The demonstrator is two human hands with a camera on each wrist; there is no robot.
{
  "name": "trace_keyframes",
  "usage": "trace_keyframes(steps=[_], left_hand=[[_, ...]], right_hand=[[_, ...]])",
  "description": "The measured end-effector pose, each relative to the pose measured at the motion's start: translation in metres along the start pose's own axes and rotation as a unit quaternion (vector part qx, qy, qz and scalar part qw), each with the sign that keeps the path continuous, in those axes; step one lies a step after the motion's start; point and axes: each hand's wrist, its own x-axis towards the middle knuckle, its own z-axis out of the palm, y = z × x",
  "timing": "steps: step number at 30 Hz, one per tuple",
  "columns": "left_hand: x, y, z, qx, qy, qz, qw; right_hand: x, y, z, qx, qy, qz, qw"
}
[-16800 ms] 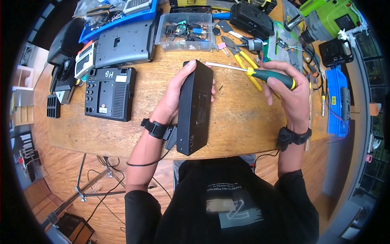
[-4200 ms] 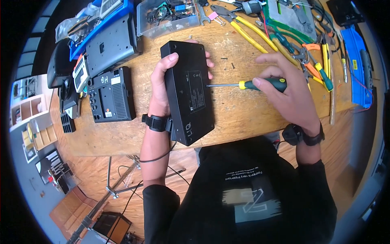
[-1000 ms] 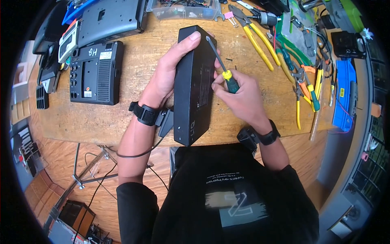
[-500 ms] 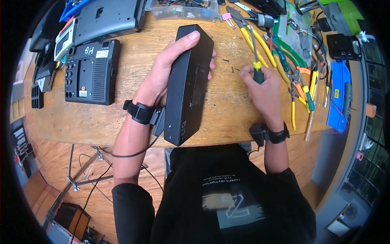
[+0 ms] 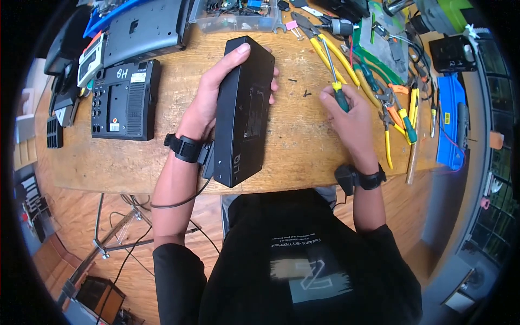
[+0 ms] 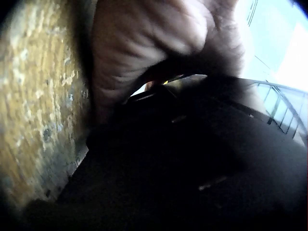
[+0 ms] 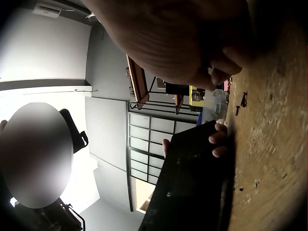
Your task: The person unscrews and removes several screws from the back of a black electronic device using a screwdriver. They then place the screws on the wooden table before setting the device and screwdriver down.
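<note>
In the head view my left hand [image 5: 210, 89] grips a black rectangular device [image 5: 238, 127], thumb on its upper edge and fingertips showing round the far side. The device is tilted, its label side turned to the right. My right hand [image 5: 351, 119] holds a green-and-yellow screwdriver [image 5: 338, 95] by its handle, the shaft pointing away from the body. Just left of that hand, small dark screws [image 5: 307, 94] lie on the wooden table [image 5: 295, 141]. The right wrist view also shows screws [image 7: 244, 99] close by the hand.
A second black device [image 5: 124, 103] lies at left. Behind it stand a large black panel [image 5: 143, 35] and a clear parts box [image 5: 238, 23]. Yellow-handled pliers [image 5: 338, 62], more hand tools and a blue tray [image 5: 449, 122] occupy the right side.
My right hand, with the screwdriver, has moved from the device's side to the right, beside the screws. The device has shifted slightly left. More screws lie on the table than in the oldest frame.
</note>
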Motion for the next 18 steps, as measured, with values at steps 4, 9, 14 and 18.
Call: trace_keyframes(steps=[4,9,14,18], left_hand=[[0.001,-0.002,-0.001,-0.018,-0.002,-0.009,1.0],[0.001,0.0,-0.001,-0.019,-0.012,-0.009,1.0],[0.001,0.0,-0.001,-0.019,-0.016,-0.003,1.0],[-0.001,0.002,-0.001,-0.003,-0.019,-0.005,1.0]], right_hand=[[-0.012,0.001,-0.025,0.07,-0.019,-0.037,0.997],[-0.037,-0.032,-0.049,-0.006,-0.076,-0.043,0.996],[-0.042,-0.047,-0.048,-0.021,-0.19,-0.044,0.981],[-0.041,-0.066,-0.046,-0.031,-0.259,-0.014,0.965]])
